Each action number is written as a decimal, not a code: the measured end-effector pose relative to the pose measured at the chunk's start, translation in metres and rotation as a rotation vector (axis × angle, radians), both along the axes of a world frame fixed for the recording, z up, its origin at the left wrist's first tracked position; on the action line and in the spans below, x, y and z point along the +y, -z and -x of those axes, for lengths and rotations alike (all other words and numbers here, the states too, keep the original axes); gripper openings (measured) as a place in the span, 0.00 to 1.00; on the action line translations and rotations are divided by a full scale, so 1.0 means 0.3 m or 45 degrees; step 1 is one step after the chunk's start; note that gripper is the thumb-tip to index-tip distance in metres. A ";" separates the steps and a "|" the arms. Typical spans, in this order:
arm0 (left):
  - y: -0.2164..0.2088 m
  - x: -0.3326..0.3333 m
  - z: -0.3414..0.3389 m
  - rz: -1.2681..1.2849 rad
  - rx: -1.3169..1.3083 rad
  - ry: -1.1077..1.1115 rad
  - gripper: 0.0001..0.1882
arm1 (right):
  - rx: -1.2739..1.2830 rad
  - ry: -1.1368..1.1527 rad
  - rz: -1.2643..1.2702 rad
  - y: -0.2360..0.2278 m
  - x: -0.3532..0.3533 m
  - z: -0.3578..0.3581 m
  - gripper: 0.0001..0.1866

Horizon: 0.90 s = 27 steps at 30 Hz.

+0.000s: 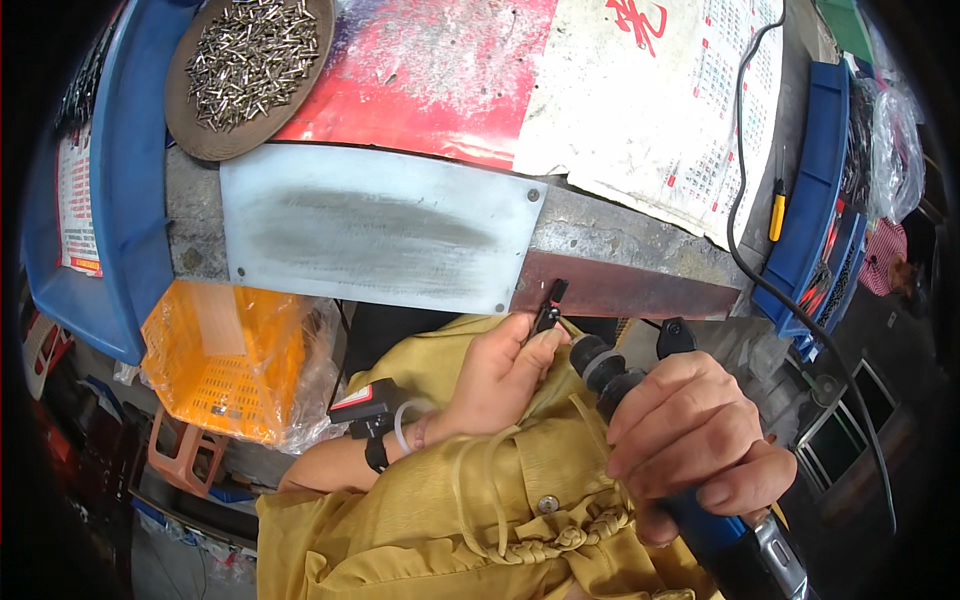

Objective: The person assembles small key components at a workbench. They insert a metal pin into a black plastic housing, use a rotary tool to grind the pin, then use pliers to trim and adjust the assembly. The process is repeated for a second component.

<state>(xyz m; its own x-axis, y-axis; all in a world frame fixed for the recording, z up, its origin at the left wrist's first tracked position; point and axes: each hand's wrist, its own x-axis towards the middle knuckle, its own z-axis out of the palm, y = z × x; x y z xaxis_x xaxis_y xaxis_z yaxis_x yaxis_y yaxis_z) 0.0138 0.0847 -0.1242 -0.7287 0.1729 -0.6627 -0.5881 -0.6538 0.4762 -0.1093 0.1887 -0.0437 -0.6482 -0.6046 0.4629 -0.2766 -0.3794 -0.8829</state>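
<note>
My left hand (497,372) pinches a small black part (549,309) with a reddish mark, just off the bench's front edge. The part's exact kind is unclear. My right hand (695,435) wraps round a blue and black electric screwdriver (712,527), which slants up and to the left. Its black nose (597,364) points at the left fingertips. The bit's tip comes close to the black part, but I cannot tell whether they touch. At the far left, a round brown dish (180,115) holds many small silver screws or pins (245,62).
A pale metal plate (375,175) lines the bench edge, beside a reddish strip (640,290). Worn printed sheets (620,130) cover the bench. Blue bins (135,200) flank it. A black cable (738,180) and yellow-handled screwdriver (777,212) lie at right. An orange basket (225,380) stands below left.
</note>
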 end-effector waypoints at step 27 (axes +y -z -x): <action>-0.202 -0.214 0.055 0.013 0.248 0.052 0.13 | 0.679 0.565 -1.678 0.109 0.017 0.292 0.25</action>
